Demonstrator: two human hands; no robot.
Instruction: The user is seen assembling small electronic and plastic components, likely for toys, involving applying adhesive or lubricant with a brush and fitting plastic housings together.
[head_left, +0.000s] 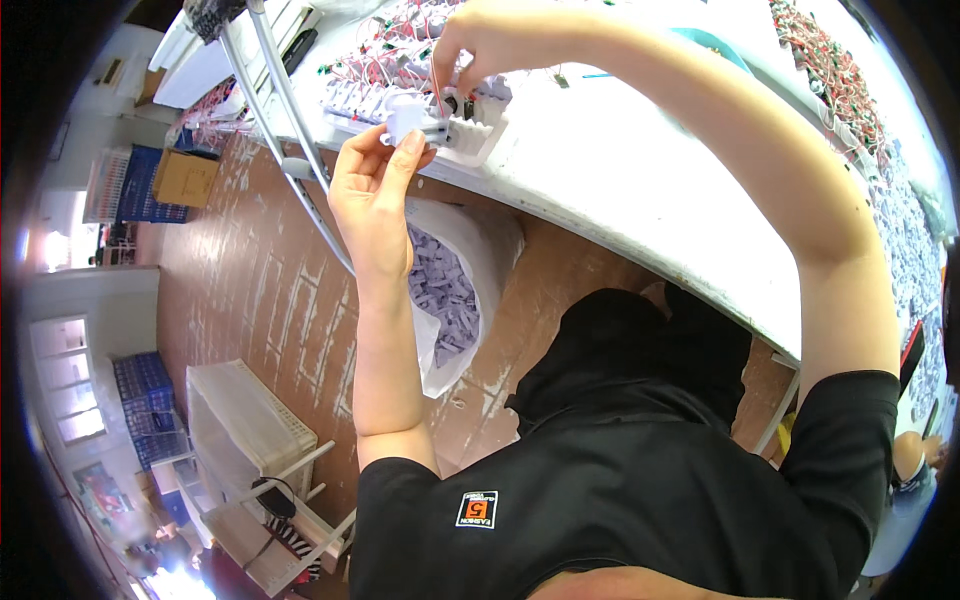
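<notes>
Between thumb and fingers, my left hand (372,195) holds up a small white plastic part (405,117) at the table's near edge. My right hand (490,42) reaches across from the right, fingers bent down and drawn together just beyond that part. A thin red wire (437,97) hangs by its fingertips; whether they grip it is unclear. Below them is a white tray (487,148) with white and small black pieces in it. Rows of white parts with red wires and green bits (385,70) lie behind the hands.
A white table (620,190) stretches to the right, with a heap of red-wired parts (830,75) at its far side. Beneath its edge stands a white sack (500,245) of grey-white pieces. Metal poles (275,90) rise at left. A crate (245,415) sits on the floor.
</notes>
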